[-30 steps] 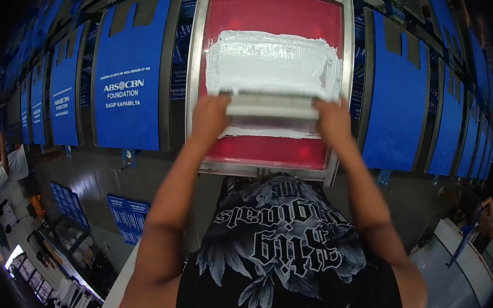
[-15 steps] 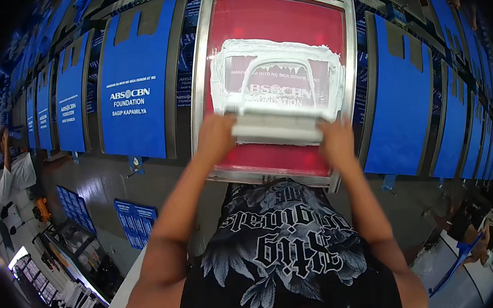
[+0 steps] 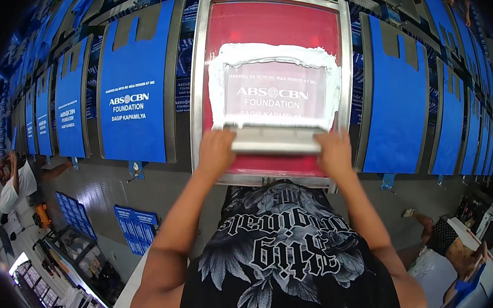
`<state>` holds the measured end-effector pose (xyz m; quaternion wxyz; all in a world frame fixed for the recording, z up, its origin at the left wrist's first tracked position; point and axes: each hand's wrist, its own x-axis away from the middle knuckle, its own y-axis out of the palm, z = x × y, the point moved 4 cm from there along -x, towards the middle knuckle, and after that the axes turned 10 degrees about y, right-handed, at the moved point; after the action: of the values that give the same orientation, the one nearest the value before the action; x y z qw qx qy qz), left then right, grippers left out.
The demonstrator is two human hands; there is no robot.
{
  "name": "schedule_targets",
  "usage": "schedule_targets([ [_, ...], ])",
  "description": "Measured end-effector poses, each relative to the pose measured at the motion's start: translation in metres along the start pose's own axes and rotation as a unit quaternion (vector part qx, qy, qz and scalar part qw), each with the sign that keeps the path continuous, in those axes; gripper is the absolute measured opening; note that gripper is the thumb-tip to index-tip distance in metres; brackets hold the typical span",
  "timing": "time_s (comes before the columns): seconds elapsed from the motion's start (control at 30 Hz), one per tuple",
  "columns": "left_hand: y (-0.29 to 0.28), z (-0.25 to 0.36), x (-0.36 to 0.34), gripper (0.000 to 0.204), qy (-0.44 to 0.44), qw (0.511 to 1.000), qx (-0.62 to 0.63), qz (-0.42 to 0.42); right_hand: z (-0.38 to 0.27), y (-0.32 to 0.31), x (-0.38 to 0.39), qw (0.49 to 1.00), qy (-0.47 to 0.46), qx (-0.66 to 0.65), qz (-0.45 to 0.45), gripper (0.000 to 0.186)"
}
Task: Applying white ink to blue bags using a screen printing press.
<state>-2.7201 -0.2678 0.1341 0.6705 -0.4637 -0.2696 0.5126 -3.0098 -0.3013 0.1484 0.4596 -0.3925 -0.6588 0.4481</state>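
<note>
My left hand [image 3: 216, 153] and my right hand [image 3: 334, 153] are closed on the two ends of a metal-bodied squeegee [image 3: 273, 143], low on a red screen-printing mesh [image 3: 271, 22] in a silver frame [image 3: 199, 73]. Thick white ink [image 3: 250, 52] rings a pale stencil area [image 3: 273, 85], where white lettering and a round emblem show through above the squeegee's edge.
Blue bags [image 3: 133, 76] lie on metal platens both sides, more at right [image 3: 392, 96]. Blue printed sheets [image 3: 136, 226] stand lower left. A person in white [image 3: 23, 189] is at far left, another person [image 3: 443, 260] at lower right.
The squeegee and both my hands have moved down toward my body. The thick white layer over the middle has been drawn away, revealing lettering. A person has come into view at lower right.
</note>
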Motion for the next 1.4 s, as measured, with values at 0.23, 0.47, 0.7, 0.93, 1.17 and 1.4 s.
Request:
schedule_targets([
  [0.23, -0.032, -0.059, -0.160, 0.034, -0.052, 0.993, -0.051, -0.096, 0.018, -0.057, -0.150, 0.997, -0.028, 0.068, 0.018, 0.037],
  [0.47, -0.002, 0.021, 0.026, 0.023, 0.043, 0.997, 0.035, 0.062, -0.007, 0.002, 0.035, 0.999, 0.011, -0.041, 0.011, 0.043],
  [0.7, -0.019, -0.061, -0.139, 0.032, -0.075, 0.994, -0.057, -0.061, 0.014, -0.049, -0.142, 0.997, -0.031, 0.057, 0.046, 0.039],
  [0.93, -0.082, -0.047, -0.133, 0.040, -0.015, 0.971, -0.149, 0.184, 0.013, -0.108, -0.196, 0.999, -0.020, 0.008, -0.044, 0.044],
  [1.17, 0.074, 0.056, 0.113, 0.044, -0.236, 0.845, 0.364, -0.313, 0.026, -0.080, -0.246, 0.997, -0.052, 0.053, -0.037, 0.050],
  [1.4, 0.128, 0.091, 0.143, 0.048, -0.241, 0.728, 0.609, -0.201, -0.031, -0.083, -0.230, 0.995, -0.090, 0.022, -0.025, 0.051],
])
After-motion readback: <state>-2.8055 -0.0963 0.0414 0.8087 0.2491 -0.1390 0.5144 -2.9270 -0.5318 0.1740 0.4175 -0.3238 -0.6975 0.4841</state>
